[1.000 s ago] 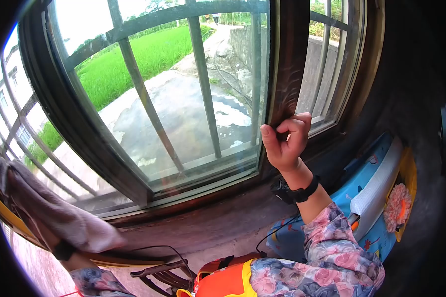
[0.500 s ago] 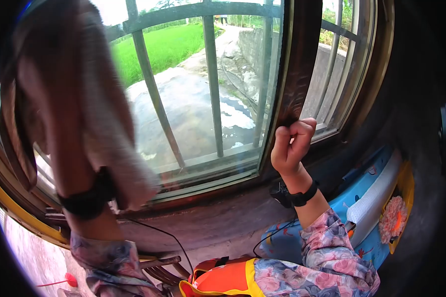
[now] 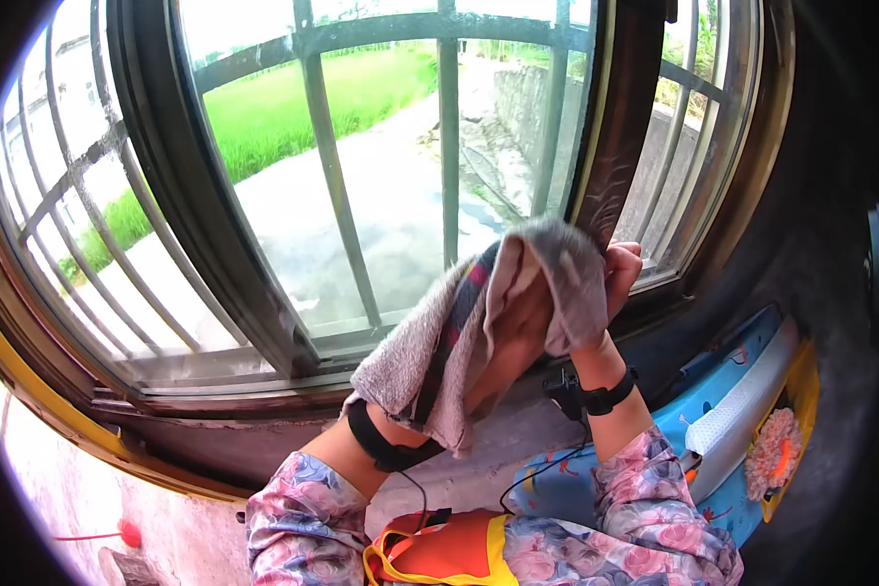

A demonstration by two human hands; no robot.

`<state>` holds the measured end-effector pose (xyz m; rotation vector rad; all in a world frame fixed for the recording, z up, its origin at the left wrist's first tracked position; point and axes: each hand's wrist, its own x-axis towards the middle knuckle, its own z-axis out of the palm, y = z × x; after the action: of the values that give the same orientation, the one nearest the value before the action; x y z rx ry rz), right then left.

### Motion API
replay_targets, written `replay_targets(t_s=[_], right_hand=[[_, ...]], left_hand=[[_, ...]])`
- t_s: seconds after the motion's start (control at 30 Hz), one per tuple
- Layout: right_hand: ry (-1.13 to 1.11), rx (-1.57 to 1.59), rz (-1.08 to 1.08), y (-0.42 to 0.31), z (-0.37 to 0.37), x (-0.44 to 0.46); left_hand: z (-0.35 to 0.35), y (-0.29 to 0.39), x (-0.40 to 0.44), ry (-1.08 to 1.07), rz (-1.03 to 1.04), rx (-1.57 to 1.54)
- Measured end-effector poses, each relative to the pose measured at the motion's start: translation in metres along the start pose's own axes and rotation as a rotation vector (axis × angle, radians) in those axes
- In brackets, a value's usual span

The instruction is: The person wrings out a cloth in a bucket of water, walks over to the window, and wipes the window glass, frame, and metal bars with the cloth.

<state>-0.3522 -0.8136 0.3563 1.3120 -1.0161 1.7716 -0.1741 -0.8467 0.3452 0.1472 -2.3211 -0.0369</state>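
A grey cleaning cloth (image 3: 425, 337) with a dark, coloured stripe drapes over my left hand (image 3: 518, 337). The fingers are largely hidden under its folds, and the cloth hangs down past my wrist. My right hand (image 3: 623, 273) is closed against the dark window frame (image 3: 615, 146), its fingers curled at the edge of the upright. Part of that hand is behind the cloth. The two hands are close together at the lower right of the glass pane (image 3: 391, 195). Black straps with small devices circle both wrists.
Metal bars (image 3: 449, 146) stand beyond the glass, with a green field and a path outside. To the right are a blue patterned item (image 3: 547, 479) and a fluffy pink-orange duster (image 3: 774, 454). A thin cable (image 3: 425, 493) hangs from my left wrist strap. A red-tipped stick (image 3: 127, 533) appears lower left.
My left hand has swung with the cloth from the upper left of the window down and right, beside my right hand. The right hand stays at the frame; the view has shifted slightly.
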Motion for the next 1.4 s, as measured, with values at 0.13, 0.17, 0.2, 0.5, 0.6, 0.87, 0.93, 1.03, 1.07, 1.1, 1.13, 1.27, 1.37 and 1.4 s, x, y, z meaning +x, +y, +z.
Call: replay_targets(t_s=[0.13,0.17,0.2,0.5,0.6,0.87,0.93,1.03,1.07,1.1,1.13,1.27,1.37,1.4], right_hand=[[0.013,0.004,0.042,-0.004,0.001,-0.001],[0.017,-0.004,0.047,-0.004,0.002,0.0],[0.008,-0.017,0.002,-0.002,0.001,0.001],[-0.006,-0.05,-0.079,-0.001,0.0,0.002],[-0.004,-0.044,-0.079,0.0,-0.001,0.0],[-0.015,-0.048,-0.071,0.002,-0.003,-0.001],[-0.016,-0.049,-0.08,0.001,-0.003,0.0],[-0.015,-0.038,-0.081,0.002,-0.002,-0.001],[-0.011,-0.026,-0.073,0.002,-0.002,-0.001],[-0.011,-0.026,-0.073,0.003,-0.002,-0.001],[-0.011,-0.032,-0.078,0.002,-0.002,0.0],[-0.007,-0.011,-0.06,0.002,-0.001,-0.001],[-0.005,-0.014,-0.058,0.004,-0.002,-0.002],[-0.005,-0.012,-0.058,0.004,-0.002,-0.002]], left_hand=[[0.006,0.006,-0.012,-0.046,-0.153,-0.226],[0.009,0.01,-0.013,-0.049,-0.209,-0.289],[0.012,0.015,-0.017,-0.024,-0.321,-0.504],[0.007,0.033,-0.015,-0.201,-0.388,-0.374],[0.013,0.023,-0.019,-0.097,-0.221,-0.267],[-0.014,0.022,-0.033,-0.152,-0.094,-0.004],[-0.022,0.019,-0.048,-0.19,-0.131,0.083],[-0.039,0.02,-0.059,-0.132,-0.195,0.095],[-0.042,0.019,-0.065,-0.1,-0.216,0.13],[-0.047,0.017,-0.072,-0.136,-0.229,0.157],[-0.05,0.014,-0.08,-0.104,-0.252,0.188],[-0.057,0.0,-0.119,0.021,-0.367,0.306],[-0.074,-0.004,-0.138,0.046,-0.456,0.375],[-0.079,-0.007,-0.143,0.045,-0.462,0.43]])
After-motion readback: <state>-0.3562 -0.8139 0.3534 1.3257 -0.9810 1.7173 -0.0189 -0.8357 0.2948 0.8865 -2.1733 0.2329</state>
